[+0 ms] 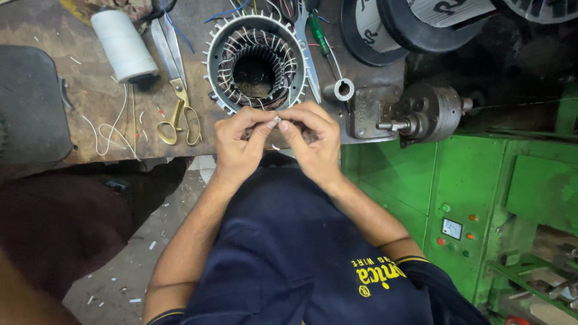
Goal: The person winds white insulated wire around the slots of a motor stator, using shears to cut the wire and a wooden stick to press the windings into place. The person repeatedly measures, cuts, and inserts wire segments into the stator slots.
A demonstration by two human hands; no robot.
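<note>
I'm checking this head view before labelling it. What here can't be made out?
- Head view: the small pale piece pinched between the left hand and right hand is too small and covered by fingertips to identify.
- The near rim of the motor stator is hidden behind both hands.
- The wire reels are cut off by the top edge.
- The dark pad is cut by the left edge.

I see a stator (pixel 256 62) of dull grey ribbed metal with glossy copper windings; scissors (pixel 176 90) with steel blades and brass-coloured handles; a matt white thread spool (pixel 123 45); the counter (pixel 90 96), worn rough wood; glossy green painted machine housing (pixel 463 180).
</note>
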